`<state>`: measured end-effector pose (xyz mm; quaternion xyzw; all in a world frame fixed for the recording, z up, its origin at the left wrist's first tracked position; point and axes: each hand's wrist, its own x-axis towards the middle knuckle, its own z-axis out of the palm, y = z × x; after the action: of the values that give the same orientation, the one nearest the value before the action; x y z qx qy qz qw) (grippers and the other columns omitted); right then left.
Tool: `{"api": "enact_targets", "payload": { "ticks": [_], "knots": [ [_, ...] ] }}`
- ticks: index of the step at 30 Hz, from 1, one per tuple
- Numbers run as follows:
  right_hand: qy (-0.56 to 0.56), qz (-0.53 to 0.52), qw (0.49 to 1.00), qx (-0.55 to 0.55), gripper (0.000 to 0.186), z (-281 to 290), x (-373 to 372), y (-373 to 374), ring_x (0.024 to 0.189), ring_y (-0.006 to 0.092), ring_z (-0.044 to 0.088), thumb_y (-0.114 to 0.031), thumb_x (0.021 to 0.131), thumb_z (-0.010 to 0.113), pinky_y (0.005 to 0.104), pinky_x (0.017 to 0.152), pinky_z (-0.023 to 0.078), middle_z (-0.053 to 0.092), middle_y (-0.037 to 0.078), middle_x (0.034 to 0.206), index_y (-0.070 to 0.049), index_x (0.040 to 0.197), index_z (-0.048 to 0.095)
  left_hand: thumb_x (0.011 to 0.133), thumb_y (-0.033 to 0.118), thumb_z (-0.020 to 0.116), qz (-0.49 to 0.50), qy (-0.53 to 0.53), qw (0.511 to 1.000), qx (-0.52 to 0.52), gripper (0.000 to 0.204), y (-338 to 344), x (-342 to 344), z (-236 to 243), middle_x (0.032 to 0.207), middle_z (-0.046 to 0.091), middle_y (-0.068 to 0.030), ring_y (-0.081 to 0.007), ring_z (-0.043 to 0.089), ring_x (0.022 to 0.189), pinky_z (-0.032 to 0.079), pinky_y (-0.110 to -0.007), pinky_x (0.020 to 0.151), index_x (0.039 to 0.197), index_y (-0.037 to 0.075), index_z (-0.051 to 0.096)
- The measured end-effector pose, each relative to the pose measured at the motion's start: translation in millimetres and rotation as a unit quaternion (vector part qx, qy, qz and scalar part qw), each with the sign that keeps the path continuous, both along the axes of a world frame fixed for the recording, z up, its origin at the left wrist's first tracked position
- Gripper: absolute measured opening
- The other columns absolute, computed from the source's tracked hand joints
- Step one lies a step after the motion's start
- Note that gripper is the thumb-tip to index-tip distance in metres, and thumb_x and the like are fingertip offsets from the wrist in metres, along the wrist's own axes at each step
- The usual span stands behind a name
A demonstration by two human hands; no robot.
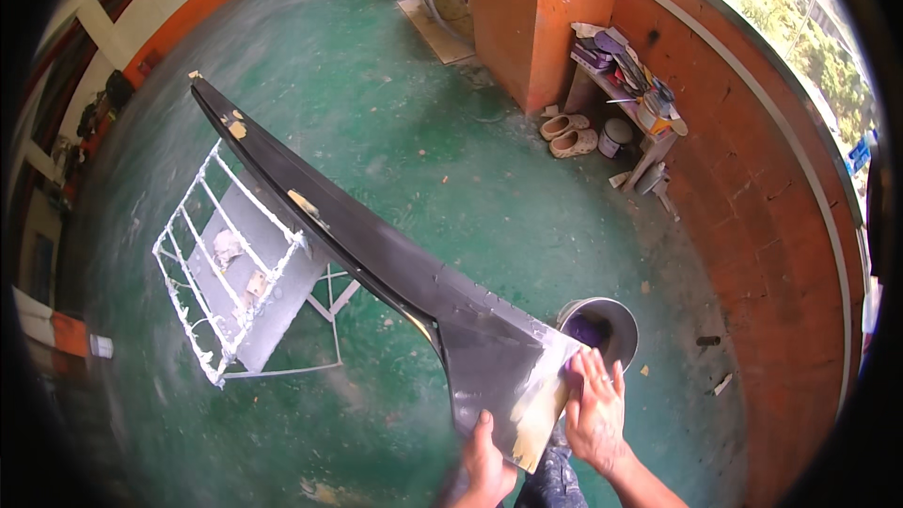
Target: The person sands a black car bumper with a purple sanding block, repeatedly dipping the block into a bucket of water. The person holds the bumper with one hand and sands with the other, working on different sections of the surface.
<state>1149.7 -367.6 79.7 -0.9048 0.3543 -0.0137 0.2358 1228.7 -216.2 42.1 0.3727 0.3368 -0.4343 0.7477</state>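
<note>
Filler only patchy so far on our long black curved body panel [376,254], resting on the white metal rack [235,263]: left hand [487,466] grips its near edge, right hand [594,409] flat, fingers spread, rubbing the pale near corner.

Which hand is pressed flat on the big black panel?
The right hand, fingers spread flat on the black panel. The left hand only grips its bottom edge.

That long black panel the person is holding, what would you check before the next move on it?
1. Left hand grips the black panel at its near edge: ok.
2. Right hand lies flat on the pale filler patch: ok.
3. Far end of the panel rests on the white metal rack: cannot tell.
4. Metal bucket stands upright beside the right hand: ok.
5. Green floor around the panel free of clutter: ok; the sandals lie far off by the wall.
</note>
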Motion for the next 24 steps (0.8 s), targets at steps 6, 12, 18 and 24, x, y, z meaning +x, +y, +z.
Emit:
{"api": "enact_targets", "payload": {
  "ticks": [6,12,18,24],
  "knots": [
    [-0.027,0.004,0.999,0.024,0.067,8,-8,25,0.153,0.0408,0.046,-0.009,0.088,0.058,0.0617,0.13,0.02,0.053,0.027,0.158,0.007,0.153,0.049,0.107,0.042,0.061,-0.007,0.027,0.999,-0.028,0.063,-2,-1,-6,0.146,0.06,-0.017,-0.0366,0.06,0.133,0.05,-0.054,0.112,0.152,0.001,0.047],
    [-0.048,-0.016,0.998,0.027,0.069,-3,8,-7,0.151,0.046,0.045,-0.008,0.084,0.06,0.0606,0.131,0.021,0.052,0.032,0.156,0.009,0.151,0.05,0.107,0.039,0.06,-0.006,0.044,0.998,-0.039,0.061,9,-1,-8,0.146,0.06,-0.0171,-0.0367,0.059,0.133,0.049,-0.055,0.112,0.152,0.001,0.046],
    [-0.042,0.069,0.996,0.033,0.075,6,-8,-8,0.151,0.0433,0.047,-0.01,0.081,0.067,0.06,0.128,0.029,0.053,0.026,0.157,0.005,0.153,0.051,0.108,0.038,0.059,-0.003,0.055,0.997,-0.047,0.059,12,-6,-14,0.146,0.06,-0.0173,-0.0367,0.059,0.133,0.049,-0.055,0.112,0.153,0.001,0.046],
    [-0.094,0.158,0.973,0.137,0.079,29,-22,38,0.15,0.0435,0.049,-0.01,0.078,0.07,0.0588,0.126,0.035,0.053,0.028,0.157,0.005,0.153,0.051,0.11,0.039,0.056,-0.016,0.038,0.998,-0.051,0.058,6,0,-7,0.146,0.06,-0.0175,-0.0349,0.06,0.132,0.048,-0.052,0.113,0.152,0.001,0.048]
  ]
}}
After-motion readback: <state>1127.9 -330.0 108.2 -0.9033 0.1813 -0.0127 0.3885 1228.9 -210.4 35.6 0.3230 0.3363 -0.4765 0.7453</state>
